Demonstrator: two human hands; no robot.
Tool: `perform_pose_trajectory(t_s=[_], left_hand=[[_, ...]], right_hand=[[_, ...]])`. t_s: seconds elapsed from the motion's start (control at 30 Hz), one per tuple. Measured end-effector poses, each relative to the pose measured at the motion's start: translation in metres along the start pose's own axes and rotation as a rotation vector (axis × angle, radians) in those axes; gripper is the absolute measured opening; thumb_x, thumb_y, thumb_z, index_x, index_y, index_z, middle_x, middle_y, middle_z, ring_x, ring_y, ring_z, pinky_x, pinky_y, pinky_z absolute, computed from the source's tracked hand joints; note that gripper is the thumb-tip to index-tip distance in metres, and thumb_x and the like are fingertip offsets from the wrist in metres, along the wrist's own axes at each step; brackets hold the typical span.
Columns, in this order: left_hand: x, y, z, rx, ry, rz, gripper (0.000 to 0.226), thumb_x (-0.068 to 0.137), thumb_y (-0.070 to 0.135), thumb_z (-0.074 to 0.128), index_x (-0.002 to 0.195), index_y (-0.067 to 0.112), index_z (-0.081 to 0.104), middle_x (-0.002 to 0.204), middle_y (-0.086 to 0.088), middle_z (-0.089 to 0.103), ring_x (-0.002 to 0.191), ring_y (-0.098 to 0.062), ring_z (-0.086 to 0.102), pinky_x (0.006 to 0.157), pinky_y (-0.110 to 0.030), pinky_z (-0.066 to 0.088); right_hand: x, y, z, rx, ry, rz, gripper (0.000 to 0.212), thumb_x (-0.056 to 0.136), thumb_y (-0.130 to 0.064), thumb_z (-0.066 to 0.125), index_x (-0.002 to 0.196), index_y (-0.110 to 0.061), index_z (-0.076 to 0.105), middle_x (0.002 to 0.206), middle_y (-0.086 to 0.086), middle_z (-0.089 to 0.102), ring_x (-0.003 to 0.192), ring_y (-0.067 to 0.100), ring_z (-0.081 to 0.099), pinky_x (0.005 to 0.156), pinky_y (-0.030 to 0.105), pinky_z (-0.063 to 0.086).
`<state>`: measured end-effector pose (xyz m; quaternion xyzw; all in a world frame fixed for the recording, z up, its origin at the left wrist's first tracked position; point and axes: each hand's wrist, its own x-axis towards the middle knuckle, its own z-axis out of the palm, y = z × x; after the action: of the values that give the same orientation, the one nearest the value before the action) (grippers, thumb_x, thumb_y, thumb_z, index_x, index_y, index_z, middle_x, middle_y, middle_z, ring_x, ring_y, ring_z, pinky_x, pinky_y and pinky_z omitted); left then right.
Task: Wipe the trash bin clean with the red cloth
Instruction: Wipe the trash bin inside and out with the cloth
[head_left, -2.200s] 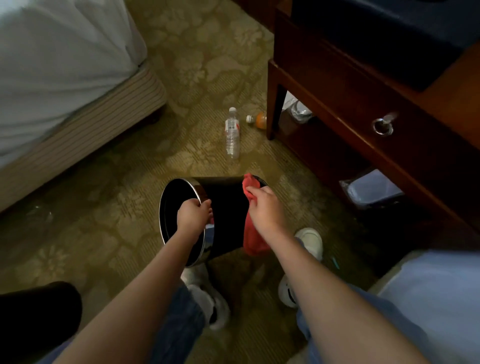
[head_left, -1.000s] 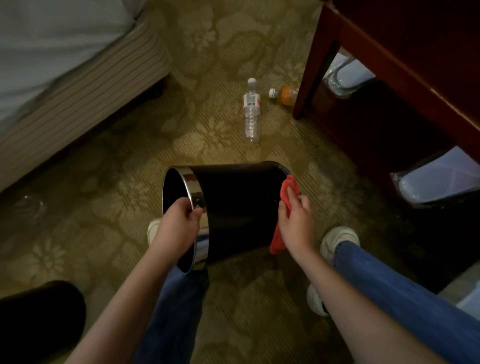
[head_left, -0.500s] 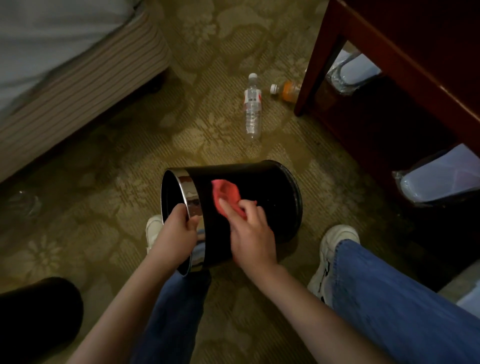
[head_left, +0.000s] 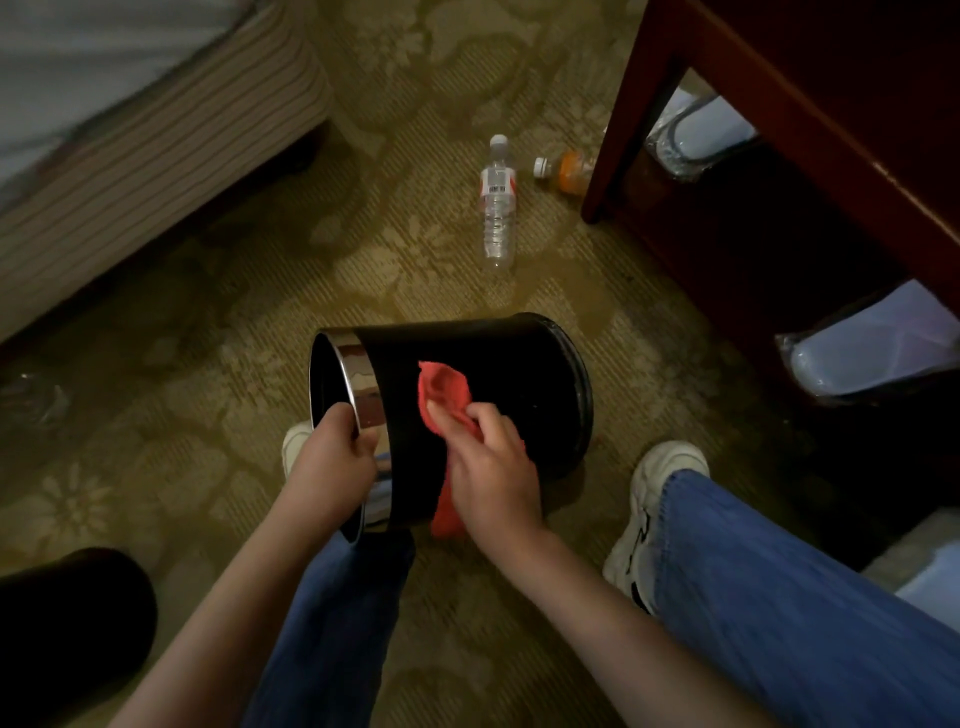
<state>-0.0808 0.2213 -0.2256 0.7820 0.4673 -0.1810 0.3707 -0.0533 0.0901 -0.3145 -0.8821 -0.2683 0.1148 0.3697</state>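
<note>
Sliding in from the bin's bottom end, where it was a second ago, the red cloth (head_left: 441, 387) is now working the middle of the side wall, just beside the chrome band (head_left: 361, 379).

Patterned carpet (head_left: 208, 332) is carrying everything. A bed (head_left: 130, 135) is running along its far-left edge, and a dark wooden desk (head_left: 779, 114) is standing over its far-right corner. The black trash bin (head_left: 524, 358) is lying tipped on its side at the carpet's near middle, between the person's shoes, with its mouth facing left. Whether its base is touching the carpet I cannot tell.

The left hand (head_left: 332, 462) is clamping the near part of the chrome rim, fingers curling round it. The right hand (head_left: 491, 467) is bending its fingers over the bunched cloth and holding it against the wall, with a loose tail hanging below the palm.

Wiping is probably well underway but not finished. To do this stroke well, the left hand should be keeping its firm hold so the round body is not rolling away under the pressure. It should also be turning the bin a little after each pass, bringing fresh wall upward. The cloth would be covering more if it were spread flatter, running in overlapping strokes from band to base.

A clear water bottle (head_left: 497, 208) and an orange bottle (head_left: 569, 171) are lying toward the far edge, well apart from the bin.
</note>
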Motion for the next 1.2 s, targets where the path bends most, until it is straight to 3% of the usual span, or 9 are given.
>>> perform_pose_trajectory(t_s=[0.1,0.2,0.3,0.5,0.7,0.83,0.97,1.07,1.2], left_hand=[[0.000,0.000,-0.002,-0.006,0.006,0.018,0.018,0.096,0.011,0.045,0.111,0.002,0.052,0.099,-0.018,0.061,0.093,-0.032,0.060,0.088,-0.051,0.049],[-0.001,0.002,0.001,0.024,0.001,0.059,0.018,0.096,0.011,0.046,0.111,0.004,0.052,0.097,-0.015,0.061,0.091,-0.029,0.060,0.086,-0.047,0.050],[-0.001,0.005,0.006,0.066,0.017,0.068,0.019,0.096,0.010,0.046,0.112,0.002,0.051,0.097,-0.016,0.061,0.091,-0.029,0.060,0.082,-0.043,0.050],[-0.001,0.004,0.010,0.113,0.044,0.089,0.019,0.096,0.009,0.045,0.111,-0.001,0.051,0.094,-0.015,0.060,0.087,-0.029,0.060,0.073,-0.036,0.047],[-0.009,0.009,0.015,0.101,0.004,0.104,0.017,0.096,0.013,0.046,0.107,0.001,0.051,0.091,-0.014,0.060,0.086,-0.029,0.059,0.079,-0.042,0.050],[-0.012,0.019,0.025,0.102,0.017,0.163,0.007,0.095,0.013,0.047,0.094,0.006,0.046,0.071,-0.001,0.047,0.068,-0.019,0.050,0.064,-0.031,0.039],[-0.006,0.019,0.023,0.107,0.034,0.150,0.007,0.094,0.011,0.047,0.098,0.005,0.048,0.074,-0.002,0.050,0.073,-0.022,0.055,0.067,-0.035,0.045],[-0.005,0.017,0.020,0.109,0.040,0.141,0.011,0.094,0.007,0.046,0.102,0.001,0.050,0.081,-0.008,0.054,0.082,-0.030,0.058,0.070,-0.037,0.046],[-0.006,0.018,0.022,0.100,0.033,0.146,0.012,0.095,0.010,0.046,0.102,0.001,0.050,0.083,-0.008,0.054,0.081,-0.027,0.055,0.070,-0.035,0.044]], right_hand=[[0.004,0.057,-0.014,0.065,0.046,0.282,0.045,0.093,-0.016,0.043,0.134,-0.033,0.049,0.104,-0.005,0.048,0.079,0.016,0.054,0.060,0.030,0.046],[0.008,0.092,-0.027,-0.015,0.074,0.473,0.040,0.094,-0.012,0.050,0.133,-0.023,0.053,0.099,-0.003,0.046,0.079,0.019,0.056,0.064,0.029,0.043],[0.005,0.070,-0.022,-0.007,0.072,0.382,0.039,0.093,-0.011,0.050,0.131,-0.017,0.055,0.101,0.004,0.051,0.086,0.025,0.056,0.075,0.036,0.045],[0.006,0.011,-0.003,0.035,0.045,0.133,0.040,0.091,-0.022,0.045,0.131,-0.026,0.054,0.104,0.001,0.051,0.088,0.022,0.052,0.068,0.040,0.051],[0.018,0.091,-0.030,0.009,0.054,0.525,0.042,0.094,-0.012,0.047,0.134,-0.024,0.051,0.108,0.004,0.049,0.089,0.024,0.058,0.072,0.030,0.045],[0.003,0.078,-0.026,0.002,0.063,0.484,0.040,0.096,-0.018,0.044,0.135,-0.019,0.050,0.118,0.003,0.052,0.099,0.023,0.057,0.085,0.040,0.049],[-0.010,0.034,-0.010,0.116,0.111,0.307,0.047,0.093,-0.035,0.032,0.133,-0.020,0.053,0.096,0.001,0.053,0.077,0.019,0.056,0.065,0.041,0.051],[-0.007,0.030,-0.012,0.107,0.112,0.233,0.041,0.094,-0.028,0.039,0.131,-0.020,0.055,0.095,0.000,0.054,0.078,0.017,0.057,0.063,0.034,0.049],[0.021,0.081,-0.029,0.020,0.086,0.530,0.036,0.096,-0.016,0.046,0.131,-0.021,0.055,0.115,0.005,0.056,0.095,0.024,0.060,0.077,0.032,0.046]])
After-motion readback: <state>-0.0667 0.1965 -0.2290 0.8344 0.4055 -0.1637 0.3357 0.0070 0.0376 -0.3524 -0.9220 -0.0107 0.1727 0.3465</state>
